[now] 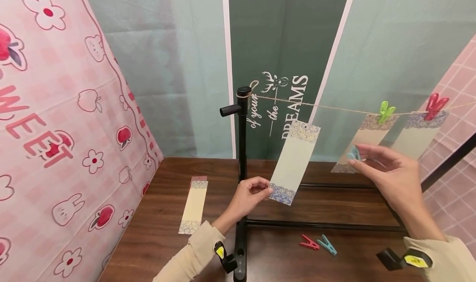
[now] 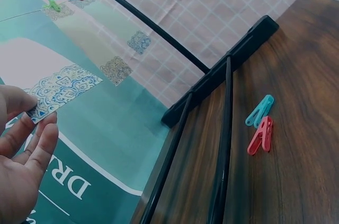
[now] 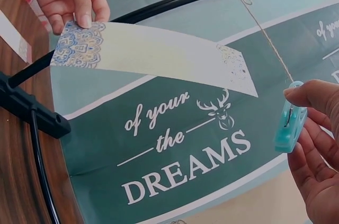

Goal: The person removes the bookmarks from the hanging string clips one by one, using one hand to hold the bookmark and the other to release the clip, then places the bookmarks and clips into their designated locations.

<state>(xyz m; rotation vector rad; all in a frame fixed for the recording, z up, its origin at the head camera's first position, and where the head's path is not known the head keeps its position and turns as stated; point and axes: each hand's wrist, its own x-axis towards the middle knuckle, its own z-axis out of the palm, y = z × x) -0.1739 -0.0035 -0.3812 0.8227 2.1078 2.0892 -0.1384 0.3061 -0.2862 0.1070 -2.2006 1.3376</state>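
Between thumb and fingers, my left hand (image 1: 248, 197) pinches the lower left corner of a pale bookmark-like paper strip (image 1: 295, 162) with lacy patterned ends. The strip stands tilted in the air, its upper end a little below the twine (image 1: 334, 107). My right hand (image 1: 399, 178) pinches a light-blue clothespin (image 3: 290, 121), held in front of a strip (image 1: 372, 136) that hangs from the twine by a green clothespin (image 1: 386, 111). Farther right, a red clothespin (image 1: 436, 106) holds another strip (image 1: 414, 139) there.
The twine is tied to a black rack post (image 1: 242, 149), whose lower bars (image 1: 320, 225) run above the wooden table (image 1: 148, 240). Left of the post lie overlapping paper strips (image 1: 194, 207). A red clothespin (image 1: 309, 242) and a blue clothespin (image 1: 327, 245) lie in front of the bars.
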